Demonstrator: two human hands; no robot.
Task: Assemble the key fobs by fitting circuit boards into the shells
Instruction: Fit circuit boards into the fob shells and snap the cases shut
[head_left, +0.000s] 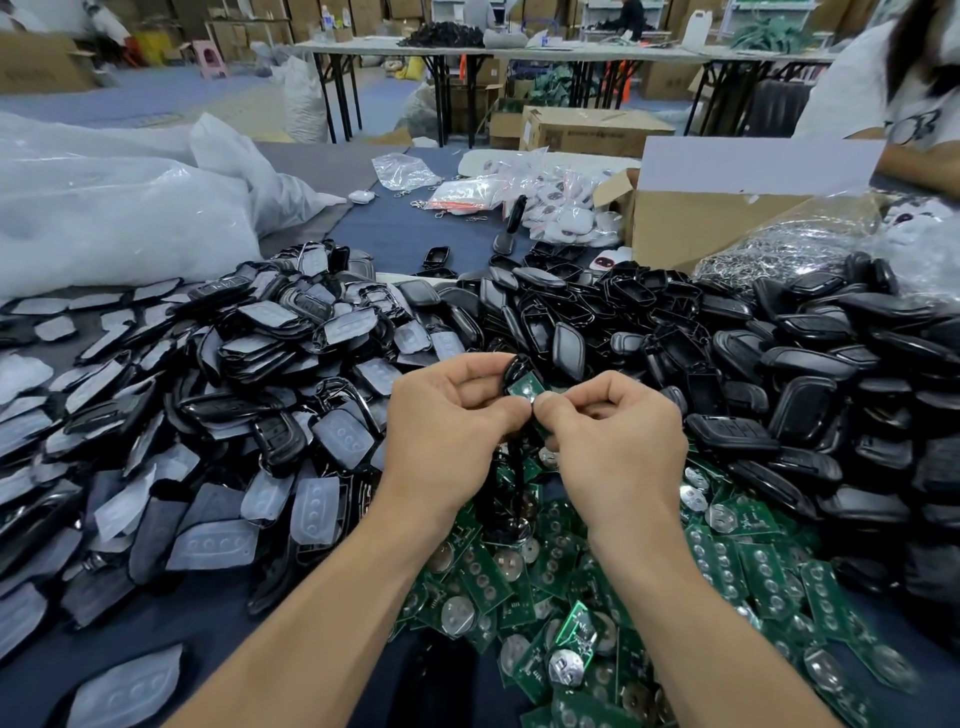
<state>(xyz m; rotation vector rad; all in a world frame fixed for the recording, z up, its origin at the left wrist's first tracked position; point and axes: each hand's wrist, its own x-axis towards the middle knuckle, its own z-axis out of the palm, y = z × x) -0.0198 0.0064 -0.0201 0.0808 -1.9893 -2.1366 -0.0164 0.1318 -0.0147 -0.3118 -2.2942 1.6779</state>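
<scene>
Left shell heap (223, 405) and right shell heap (789, 384) crowd both flanks; circuit boards (597, 597) fill near middle. Bare table (395, 234) only near-left corner and far strip between plastic bags (104, 218) and cardboard box (701, 228).

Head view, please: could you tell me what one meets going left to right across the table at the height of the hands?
Pile of shells with clear button pads → left hand → green circuit board → right hand → pile of black shells.

It was a factory-style assembly workshop: the desk (410, 234) lay heaped with black shells (789, 364) and green circuit boards (727, 561), with cardboard cartons (592, 132), folding tables (395, 49) and plastic sacks (104, 218) beyond.
</scene>
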